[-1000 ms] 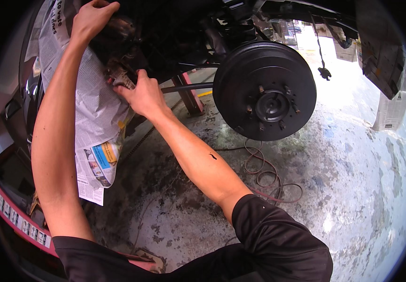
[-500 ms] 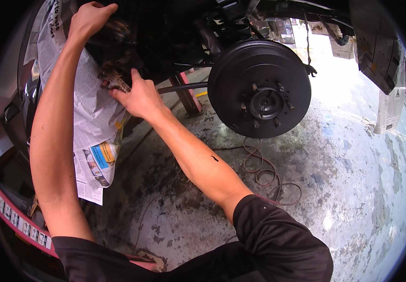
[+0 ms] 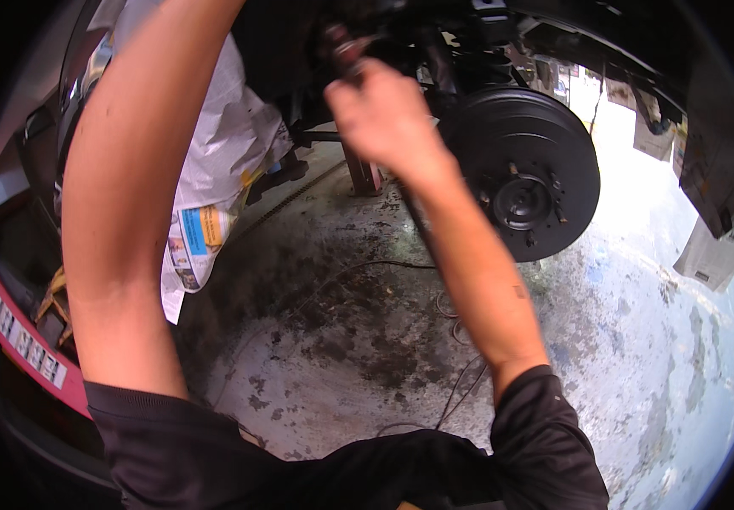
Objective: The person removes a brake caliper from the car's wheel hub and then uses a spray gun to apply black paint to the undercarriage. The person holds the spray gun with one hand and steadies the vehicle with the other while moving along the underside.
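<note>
My left forearm crosses the left side and leaves at the upper edge, so the hand itself is out of sight. Blurred by motion, my right hand is raised under the dark vehicle body. Its fingers are closed round what looks like a spray gun with a reddish metal end, smeared and partly in shadow. A dark hose hangs below the hand, along the forearm. To the right of the hand is a black wheel drum with several studs about its hub. Black suspension parts lie behind the hand.
Crumpled newspaper covers the bodywork at left; another sheet hangs at right. A red stand rises behind the right hand. Thin hose loops over the stained concrete floor. A pink-red bar runs at lower left.
My right hand has swung rightward with the tool, from the newspaper toward the drum. My left hand has gone out at the upper edge. The view has shifted, so the drum appears farther right.
</note>
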{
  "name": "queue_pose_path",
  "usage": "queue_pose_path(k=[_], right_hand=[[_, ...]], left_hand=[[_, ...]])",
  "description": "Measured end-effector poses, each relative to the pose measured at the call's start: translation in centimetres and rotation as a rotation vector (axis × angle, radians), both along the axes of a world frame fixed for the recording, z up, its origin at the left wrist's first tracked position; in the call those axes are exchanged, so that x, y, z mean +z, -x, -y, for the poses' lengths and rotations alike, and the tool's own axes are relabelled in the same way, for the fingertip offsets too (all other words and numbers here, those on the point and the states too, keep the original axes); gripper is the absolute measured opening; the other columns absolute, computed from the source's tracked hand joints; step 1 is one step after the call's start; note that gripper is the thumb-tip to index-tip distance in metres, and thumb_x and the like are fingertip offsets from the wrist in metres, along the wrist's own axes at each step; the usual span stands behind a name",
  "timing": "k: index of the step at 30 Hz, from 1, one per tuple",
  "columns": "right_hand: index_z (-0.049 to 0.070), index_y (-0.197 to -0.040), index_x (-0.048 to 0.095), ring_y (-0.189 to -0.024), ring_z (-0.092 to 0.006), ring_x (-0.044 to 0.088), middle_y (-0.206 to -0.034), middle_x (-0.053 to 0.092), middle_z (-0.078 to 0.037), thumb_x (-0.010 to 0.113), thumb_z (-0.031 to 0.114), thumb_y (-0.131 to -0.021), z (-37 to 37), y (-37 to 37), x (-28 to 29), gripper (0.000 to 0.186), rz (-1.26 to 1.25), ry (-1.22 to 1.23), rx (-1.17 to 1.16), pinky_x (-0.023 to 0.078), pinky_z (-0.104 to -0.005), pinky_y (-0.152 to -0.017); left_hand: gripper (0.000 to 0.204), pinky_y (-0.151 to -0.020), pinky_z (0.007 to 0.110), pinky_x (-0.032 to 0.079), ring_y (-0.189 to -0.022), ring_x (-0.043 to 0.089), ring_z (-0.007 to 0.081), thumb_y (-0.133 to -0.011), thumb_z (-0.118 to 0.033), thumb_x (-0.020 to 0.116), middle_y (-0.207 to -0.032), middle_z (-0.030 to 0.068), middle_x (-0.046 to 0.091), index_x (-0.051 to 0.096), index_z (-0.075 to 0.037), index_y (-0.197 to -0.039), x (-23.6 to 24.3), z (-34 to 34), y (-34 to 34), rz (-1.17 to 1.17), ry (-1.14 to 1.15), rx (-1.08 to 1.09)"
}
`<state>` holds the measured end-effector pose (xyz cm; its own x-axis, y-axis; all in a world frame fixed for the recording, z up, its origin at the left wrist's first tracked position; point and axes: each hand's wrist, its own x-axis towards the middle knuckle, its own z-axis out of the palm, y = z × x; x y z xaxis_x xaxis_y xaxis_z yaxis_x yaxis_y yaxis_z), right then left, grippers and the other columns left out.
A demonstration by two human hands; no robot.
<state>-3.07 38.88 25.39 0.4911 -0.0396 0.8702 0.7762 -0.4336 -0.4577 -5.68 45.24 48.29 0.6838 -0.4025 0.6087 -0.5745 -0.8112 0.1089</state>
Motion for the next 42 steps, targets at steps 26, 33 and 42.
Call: queue_pose_path(k=[26,33,42], right_hand=[[-0.004,-0.093,0.067,-0.052,-0.0221,0.064,-0.071,0.065,-0.011,0.057,0.029,-0.103,-0.6,8.0,16.0,0.036,-0.181,0.254,-0.165,0.054,-0.0354,-0.047],[-0.003,-0.091,0.069,-0.051,-0.0214,0.062,-0.068,0.064,-0.009,0.058,0.031,-0.103,-2.1,9.1,16.0,0.037,-0.188,0.264,-0.239,0.053,-0.0352,-0.047],[-0.003,-0.090,0.070,-0.050,-0.0210,0.062,-0.066,0.065,-0.011,0.058,0.031,-0.103,-2.4,10.7,16.2,0.039,-0.244,0.294,-0.276,0.052,-0.0345,-0.046]], left_hand=[[0.044,-0.068,0.034,0.059,-0.079,0.071,0.0176,-0.084,-0.032,0.085,-0.096,0.0087,0.075,0.074,-0.001,-0.114,7.1,-6.2,-4.1,0.195,0.385,-0.514],[0.043,-0.065,0.034,0.057,-0.075,0.070,0.0177,-0.086,-0.037,0.082,-0.092,0.0067,0.075,0.075,-0.002,-0.110,6.9,-7.4,-3.9,0.145,0.393,-0.543],[0.046,-0.063,0.033,0.053,-0.074,0.068,0.0176,-0.086,-0.041,0.082,-0.095,0.0065,0.075,0.075,-0.003,-0.112,6.6,-7.8,-3.1,0.207,0.360,-0.513]])
